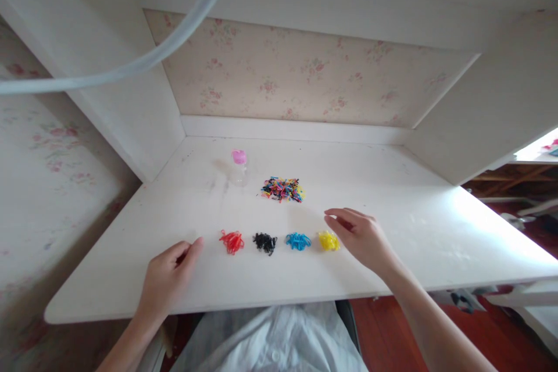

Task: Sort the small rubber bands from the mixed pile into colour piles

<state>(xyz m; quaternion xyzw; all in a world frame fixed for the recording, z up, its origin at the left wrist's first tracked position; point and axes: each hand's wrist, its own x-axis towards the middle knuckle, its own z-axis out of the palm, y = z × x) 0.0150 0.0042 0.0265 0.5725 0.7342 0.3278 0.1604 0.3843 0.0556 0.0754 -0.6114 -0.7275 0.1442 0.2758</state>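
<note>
Four small piles of rubber bands lie in a row near the front of the white desk (392,215): red (232,242), black (265,243), blue (298,241) and yellow (328,240). Behind them sits a mixed multicoloured pile (283,189). My left hand (170,273) rests at the desk's front left, left of the red pile, its fingers curled; whether it holds anything is hidden. My right hand (355,235) is beside the yellow pile, slightly over its right edge, with thumb and fingertips close together; nothing can be made out between them.
A clear bottle with a pink cap (239,157) stands behind and left of the mixed pile. A pale cable (183,29) crosses the upper view. Side panels and a flowered wall enclose the desk's back.
</note>
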